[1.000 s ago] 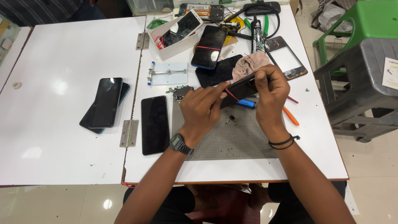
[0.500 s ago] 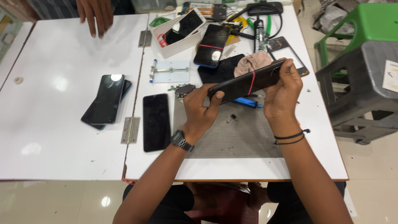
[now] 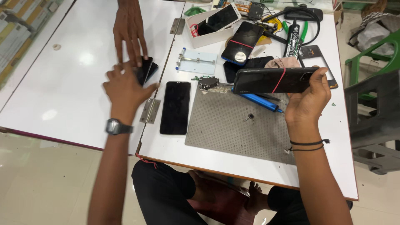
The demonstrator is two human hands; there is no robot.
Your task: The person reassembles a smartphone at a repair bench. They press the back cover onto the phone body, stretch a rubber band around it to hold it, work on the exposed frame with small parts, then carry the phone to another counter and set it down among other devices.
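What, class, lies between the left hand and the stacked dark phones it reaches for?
Nothing blocks it: the left hand already rests on the stacked dark phones. However, another person's hand presses on the same stack from the far side.

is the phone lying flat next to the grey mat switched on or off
Off, as far as the head view shows: the black phone lies face up on the white table left of the grey mat, its screen uniformly dark.

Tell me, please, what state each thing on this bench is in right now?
Left hand: resting on the stacked phones.
Right hand: gripping the banded black phone, held above the mat.
Phone by the hinge: flat, screen dark.
White box: open, phone inside.
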